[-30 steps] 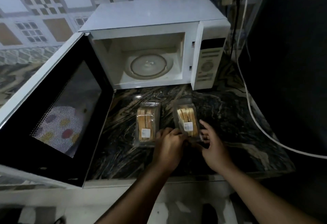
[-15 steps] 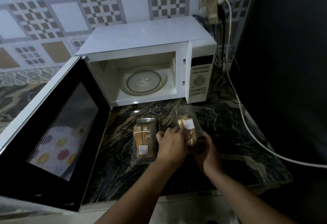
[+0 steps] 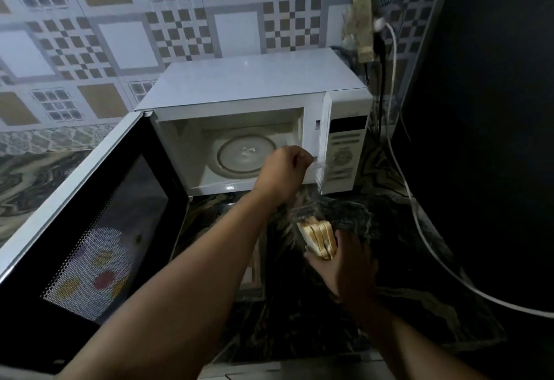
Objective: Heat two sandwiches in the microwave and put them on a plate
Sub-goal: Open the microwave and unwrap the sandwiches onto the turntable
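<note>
Here both hands grip — left (image 3: 284, 171) the clear wrapper (image 3: 318, 169) (raised), right (image 3: 349, 262) the sandwich (image 3: 319, 237).

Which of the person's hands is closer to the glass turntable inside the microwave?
The left. The left hand is raised in front of the open oven, just right of the glass turntable, pulling clear wrapping. The right hand is lower, over the counter, holding the sandwich.

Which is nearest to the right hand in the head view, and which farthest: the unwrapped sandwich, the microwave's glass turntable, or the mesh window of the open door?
1. The unwrapped sandwich: held in the right hand, at its fingertips.
2. The glass turntable: inside the microwave, up and left, behind the left hand.
3. The mesh window: on the open door, far left.
</note>
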